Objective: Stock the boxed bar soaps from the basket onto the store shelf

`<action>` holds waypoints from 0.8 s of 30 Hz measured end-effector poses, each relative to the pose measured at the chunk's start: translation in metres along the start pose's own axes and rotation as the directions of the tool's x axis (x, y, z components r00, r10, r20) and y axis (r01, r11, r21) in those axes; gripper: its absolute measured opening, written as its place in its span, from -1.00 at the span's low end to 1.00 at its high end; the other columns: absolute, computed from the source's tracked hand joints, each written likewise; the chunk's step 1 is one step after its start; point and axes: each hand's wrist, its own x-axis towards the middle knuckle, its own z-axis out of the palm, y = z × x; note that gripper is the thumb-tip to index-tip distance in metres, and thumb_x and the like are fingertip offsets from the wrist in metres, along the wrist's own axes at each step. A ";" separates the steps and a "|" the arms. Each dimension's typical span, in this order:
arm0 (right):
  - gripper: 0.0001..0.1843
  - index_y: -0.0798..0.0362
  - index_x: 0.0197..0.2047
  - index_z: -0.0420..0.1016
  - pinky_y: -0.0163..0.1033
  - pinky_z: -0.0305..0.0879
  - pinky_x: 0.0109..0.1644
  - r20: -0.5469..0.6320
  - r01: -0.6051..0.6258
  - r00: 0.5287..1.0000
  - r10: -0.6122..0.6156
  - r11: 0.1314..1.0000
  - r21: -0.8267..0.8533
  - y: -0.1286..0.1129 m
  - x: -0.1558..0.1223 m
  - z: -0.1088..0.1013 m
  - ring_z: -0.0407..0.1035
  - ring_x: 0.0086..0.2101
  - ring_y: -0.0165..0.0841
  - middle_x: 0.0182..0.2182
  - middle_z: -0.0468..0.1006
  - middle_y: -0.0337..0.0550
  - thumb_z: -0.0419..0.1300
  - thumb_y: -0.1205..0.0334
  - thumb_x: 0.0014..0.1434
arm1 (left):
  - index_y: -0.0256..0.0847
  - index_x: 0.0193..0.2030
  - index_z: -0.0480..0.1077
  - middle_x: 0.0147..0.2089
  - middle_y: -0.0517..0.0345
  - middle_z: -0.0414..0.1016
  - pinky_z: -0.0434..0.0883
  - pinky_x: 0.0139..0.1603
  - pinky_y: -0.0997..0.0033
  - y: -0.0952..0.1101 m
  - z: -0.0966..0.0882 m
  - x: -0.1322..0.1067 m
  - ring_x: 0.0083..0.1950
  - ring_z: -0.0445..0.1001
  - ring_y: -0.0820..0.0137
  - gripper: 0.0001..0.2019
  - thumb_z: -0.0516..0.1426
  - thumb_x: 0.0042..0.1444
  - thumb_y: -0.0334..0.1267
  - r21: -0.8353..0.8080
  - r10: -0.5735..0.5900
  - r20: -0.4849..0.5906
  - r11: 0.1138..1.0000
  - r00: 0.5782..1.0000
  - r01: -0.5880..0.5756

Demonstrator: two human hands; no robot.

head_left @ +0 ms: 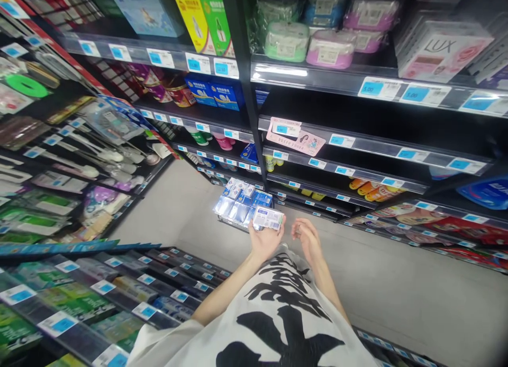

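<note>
My left hand [265,239] is held out in front of me with its fingers closed on a small white and blue packet [268,218]. My right hand [306,236] hovers just to the right of it, palm up with the fingers loosely curled and apart, holding nothing. Both hands are above the grey floor, in front of a low stack of similar blue and white packets [240,203] at the foot of the shelving.
Dark shop shelves [357,81] with blue price tags rise ahead and to the right, carrying soap boxes [440,52], tubs and bottles. A rack of hanging goods [79,145] stands at left. A lower shelf of green packets [71,298] sits at near left.
</note>
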 end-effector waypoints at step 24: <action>-0.72 -0.02 -0.14 0.64 -0.25 0.35 -0.33 -0.002 -0.015 1.000 0.015 0.997 -0.080 0.007 -0.002 0.003 0.48 -0.36 -0.34 -0.31 0.66 -0.15 0.40 0.03 0.12 | -0.25 0.38 0.27 0.32 -0.22 0.45 0.45 0.26 0.27 -0.001 0.000 0.000 0.38 0.43 0.09 -0.14 0.30 0.03 0.18 0.099 -0.006 0.015 0.995 1.000 0.004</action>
